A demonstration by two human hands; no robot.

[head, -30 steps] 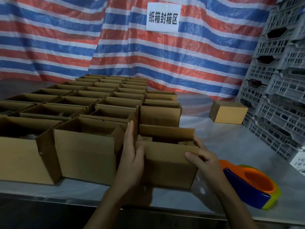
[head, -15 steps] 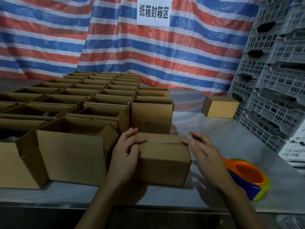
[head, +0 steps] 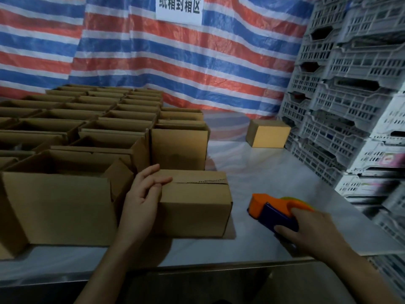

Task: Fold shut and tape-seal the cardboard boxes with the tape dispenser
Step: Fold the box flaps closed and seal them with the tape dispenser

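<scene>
Steel tabletop [head: 252, 172], flap-folded brown box [head: 195, 207] under flat left fingers [head: 162, 180], right fingers [head: 301, 212] around orange-blue tape dispenser [head: 271, 212].

Striped red-white-blue tarp [head: 197, 69] as back wall, white sign [head: 178, 7] with Chinese characters at top. Grey crates [head: 350, 84] stacked high at right. Steel table [head: 274, 172]; light dim.

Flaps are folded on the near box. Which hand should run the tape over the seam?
Right. The right hand grips the tape dispenser beside the near box; the left hand lies on the box's left end, holding it closed at the seam.
</scene>
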